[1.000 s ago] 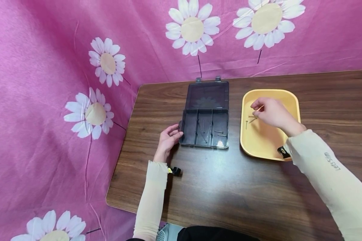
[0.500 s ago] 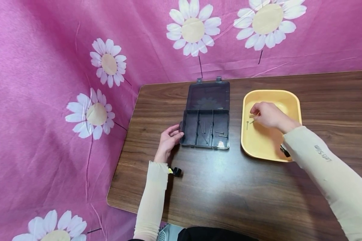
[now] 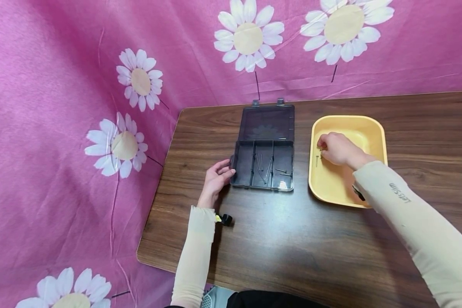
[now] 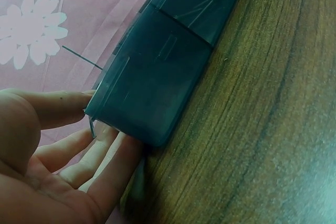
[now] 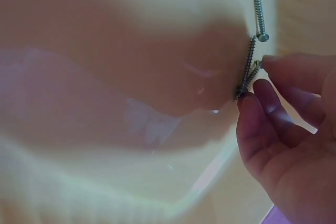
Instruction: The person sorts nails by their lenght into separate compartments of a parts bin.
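Observation:
A dark translucent compartment box (image 3: 243, 171) stands on the table with its lid (image 3: 267, 122) folded back. Several long screws (image 3: 262, 162) lie in its middle compartment, shorter ones (image 3: 281, 171) in the right one. My left hand (image 3: 214, 182) holds the box's left end, thumb at the rim and fingers against the end wall around the latch. My right hand (image 3: 340, 149) is in the yellow tray (image 3: 348, 203), its curled thumb and finger pinching at a screw (image 5: 254, 72). A second screw (image 5: 249, 56) crosses it; another screw (image 5: 260, 17) lies nearby.
The brown wooden table (image 3: 269, 248) runs on to the right of the tray. A pink curtain (image 3: 200, 55) with white flowers hangs along the back and left edges. A small black wrist device (image 3: 226, 220) sits by the left sleeve.
My right hand has moved down and slightly left onto the screws in the tray, its fingers drawing closer together. The left hand stays on the box.

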{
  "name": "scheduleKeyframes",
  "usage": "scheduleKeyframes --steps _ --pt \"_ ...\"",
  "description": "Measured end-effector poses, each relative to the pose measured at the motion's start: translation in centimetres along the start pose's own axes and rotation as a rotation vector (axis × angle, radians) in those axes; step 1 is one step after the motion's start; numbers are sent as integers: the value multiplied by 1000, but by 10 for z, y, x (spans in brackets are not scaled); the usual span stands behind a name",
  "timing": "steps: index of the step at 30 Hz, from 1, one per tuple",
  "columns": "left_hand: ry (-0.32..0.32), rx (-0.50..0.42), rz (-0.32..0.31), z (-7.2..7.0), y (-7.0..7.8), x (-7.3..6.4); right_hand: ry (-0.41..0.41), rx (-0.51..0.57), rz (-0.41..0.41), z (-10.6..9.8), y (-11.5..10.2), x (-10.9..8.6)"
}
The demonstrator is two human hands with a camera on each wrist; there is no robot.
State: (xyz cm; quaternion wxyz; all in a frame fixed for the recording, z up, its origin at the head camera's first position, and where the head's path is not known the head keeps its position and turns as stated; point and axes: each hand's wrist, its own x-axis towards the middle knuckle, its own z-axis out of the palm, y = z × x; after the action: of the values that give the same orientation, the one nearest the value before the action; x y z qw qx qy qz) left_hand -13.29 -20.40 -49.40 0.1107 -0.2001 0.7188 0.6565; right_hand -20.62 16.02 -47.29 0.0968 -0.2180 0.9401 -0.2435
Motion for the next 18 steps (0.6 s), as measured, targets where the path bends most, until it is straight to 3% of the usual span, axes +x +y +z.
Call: scheduleKeyframes --steps 18 --pt "-17 3 -8 -1 2 -1 -96 0 121 -1 -1 -2"
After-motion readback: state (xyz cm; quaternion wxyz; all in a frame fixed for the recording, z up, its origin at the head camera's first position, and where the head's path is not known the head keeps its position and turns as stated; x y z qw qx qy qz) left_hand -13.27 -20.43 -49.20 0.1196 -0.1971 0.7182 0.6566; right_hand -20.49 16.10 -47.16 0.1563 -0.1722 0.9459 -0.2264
